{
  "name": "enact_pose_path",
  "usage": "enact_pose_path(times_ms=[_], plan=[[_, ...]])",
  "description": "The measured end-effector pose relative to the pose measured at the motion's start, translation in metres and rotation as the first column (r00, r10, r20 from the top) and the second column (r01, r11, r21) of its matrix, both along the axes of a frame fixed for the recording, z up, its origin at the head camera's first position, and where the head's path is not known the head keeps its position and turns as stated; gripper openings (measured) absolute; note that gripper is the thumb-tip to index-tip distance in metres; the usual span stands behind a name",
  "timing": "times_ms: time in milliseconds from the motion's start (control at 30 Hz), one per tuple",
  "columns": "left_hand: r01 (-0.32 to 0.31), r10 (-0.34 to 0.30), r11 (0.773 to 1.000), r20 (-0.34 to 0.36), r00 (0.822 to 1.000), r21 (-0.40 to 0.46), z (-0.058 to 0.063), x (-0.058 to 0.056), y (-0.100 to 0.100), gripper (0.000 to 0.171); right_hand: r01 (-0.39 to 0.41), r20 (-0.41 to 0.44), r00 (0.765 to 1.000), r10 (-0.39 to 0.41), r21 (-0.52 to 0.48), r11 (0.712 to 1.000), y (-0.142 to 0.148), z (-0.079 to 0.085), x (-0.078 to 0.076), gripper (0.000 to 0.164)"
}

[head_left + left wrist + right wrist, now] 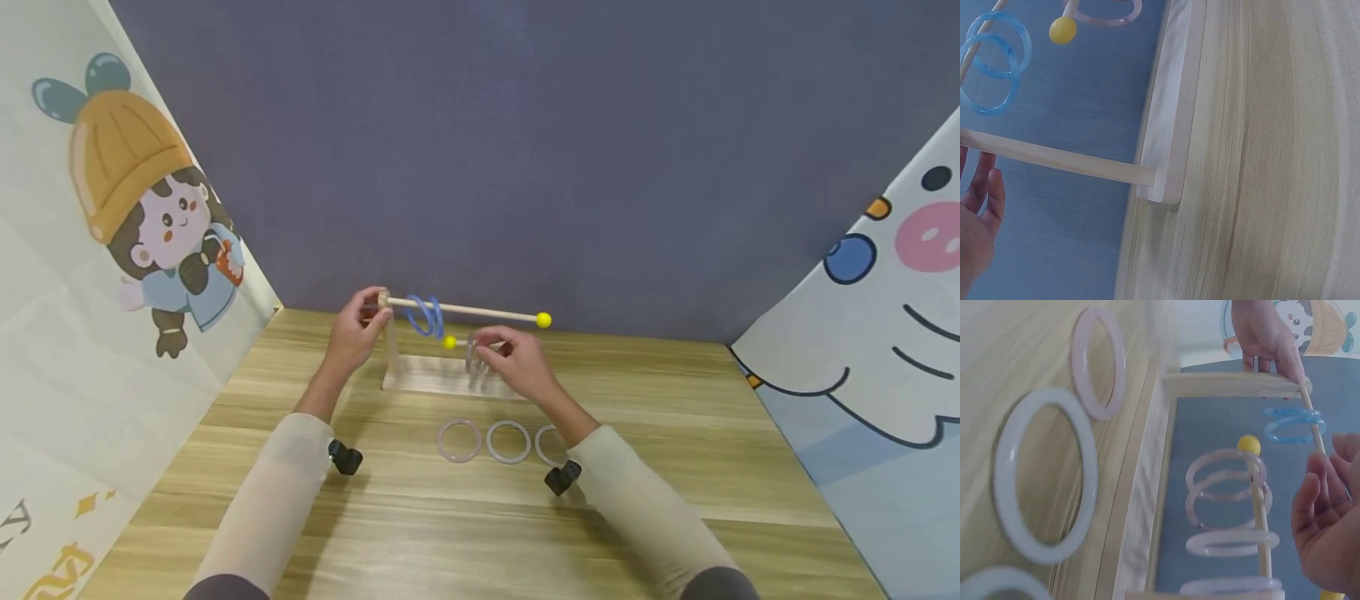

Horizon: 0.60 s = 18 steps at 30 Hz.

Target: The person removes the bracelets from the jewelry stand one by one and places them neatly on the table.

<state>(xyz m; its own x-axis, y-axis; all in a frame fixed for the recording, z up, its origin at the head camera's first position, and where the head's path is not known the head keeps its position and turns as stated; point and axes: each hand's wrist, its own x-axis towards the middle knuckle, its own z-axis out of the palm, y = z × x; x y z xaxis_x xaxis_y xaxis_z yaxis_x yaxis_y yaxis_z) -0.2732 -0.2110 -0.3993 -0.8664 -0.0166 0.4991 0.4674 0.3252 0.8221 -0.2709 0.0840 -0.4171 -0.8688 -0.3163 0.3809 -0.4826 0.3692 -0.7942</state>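
My left hand (352,333) grips the top of the left post (1063,159) of a wooden ring stand, its thumb by the root of the upper rod (487,311). Two translucent blue rings (438,318) hang on that rod near the post. A shorter lower rod (1261,519) carries several pale pink rings (1232,535). Both rods end in yellow balls (543,320). Beside the lower rod is my right hand (521,362), fingers loosely bent, and the right wrist view shows no ring between them. The stand's base (427,375) lies flat on the table.
Three loose rings lie in a row on the wooden table (420,533) before the stand: a pinkish one (440,440), a whitish one (490,442) and another (538,446) partly behind my right forearm. A dark blue-grey backdrop (510,167) rises behind the stand.
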Motion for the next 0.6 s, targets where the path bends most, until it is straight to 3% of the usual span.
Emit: enact_pose_path(times_ms=[600], plan=[[-0.008,0.008,1.000,0.002,1.000,0.001,0.002,0.000,0.001,0.040,0.054,0.113,0.993,-0.043,-0.099,0.994,-0.042,0.001,-0.006,0.028]])
